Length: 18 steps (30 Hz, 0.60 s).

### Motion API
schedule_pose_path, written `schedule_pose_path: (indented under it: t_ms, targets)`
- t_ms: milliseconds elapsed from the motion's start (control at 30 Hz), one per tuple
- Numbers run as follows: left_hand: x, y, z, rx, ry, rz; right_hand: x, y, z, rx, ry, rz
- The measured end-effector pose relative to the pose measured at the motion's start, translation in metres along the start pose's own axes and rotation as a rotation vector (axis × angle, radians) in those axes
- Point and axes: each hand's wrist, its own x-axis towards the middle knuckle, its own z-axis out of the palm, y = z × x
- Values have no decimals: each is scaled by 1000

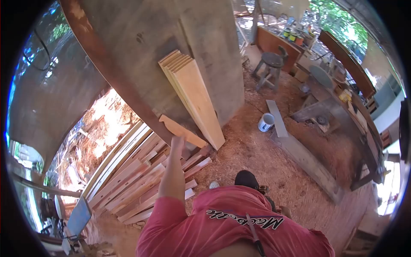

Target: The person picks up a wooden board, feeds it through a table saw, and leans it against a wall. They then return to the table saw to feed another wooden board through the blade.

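My left hand (179, 144) reaches forward and grips a short wooden board (188, 133) with a curved, shaped end. Just beyond it, a stack of long planed boards (198, 100) leans upright against a large grey-brown panel (141, 47). The short board's lower end lies close to the foot of that stack. Only a small part of my right hand (284, 211) shows beside the red shirt, and its fingers cannot be made out.
Sawn planks (132, 182) lie piled on the left. To the right are a paint can (266, 122), a grey board (277, 118), a stool (270, 64) and a cluttered workbench (342, 109). Wood shavings cover the floor (233, 160).
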Motion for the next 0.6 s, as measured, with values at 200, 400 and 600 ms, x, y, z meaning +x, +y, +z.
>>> schedule_pose_path:
  t_ms: [200,400,600]
  targets:
    - [101,186,16,-223,162,131,83,-112,-4,-308,-98,-216]
    - [139,301,20,-217,596,182,162,-340,1,-140,-156,-201]
    - [245,235,4,-593,380,155,164,-559,70,134,-158,-677]
